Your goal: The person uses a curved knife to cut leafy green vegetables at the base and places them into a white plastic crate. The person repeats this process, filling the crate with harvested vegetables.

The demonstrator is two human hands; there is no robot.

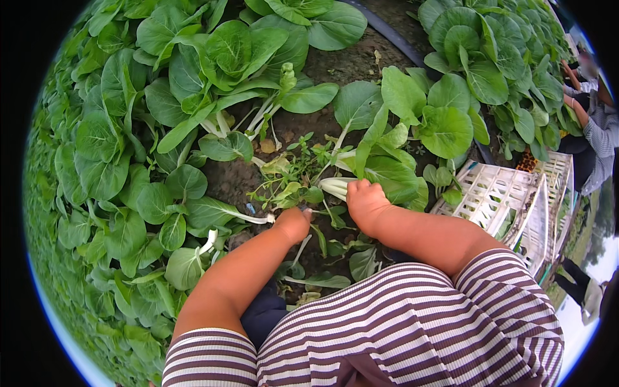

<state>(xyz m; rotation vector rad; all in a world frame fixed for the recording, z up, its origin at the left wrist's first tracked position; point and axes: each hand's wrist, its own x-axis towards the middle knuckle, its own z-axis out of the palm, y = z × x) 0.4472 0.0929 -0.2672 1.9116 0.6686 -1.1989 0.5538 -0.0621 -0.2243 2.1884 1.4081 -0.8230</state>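
Observation:
My right hand (366,200) grips a head of bok choy (391,174) around its base, its pale stems (334,187) pointing left and its leaves spreading to the upper right. Close by on the left, my left hand (293,223) is curled low over the soil with its back to me. A small greyish bit shows at its fingertips, too little to tell whether it is held. Beside that hand lies a loose leaf with a white stalk (249,216). Small weeds (300,164) grow just beyond both hands.
Dense bok choy plants (111,145) fill the left, with more standing at the upper right (469,53). A dark hose (387,30) runs along the soil (338,60). White plastic crates (498,193) stand at my right. Another person (599,130) is beyond them.

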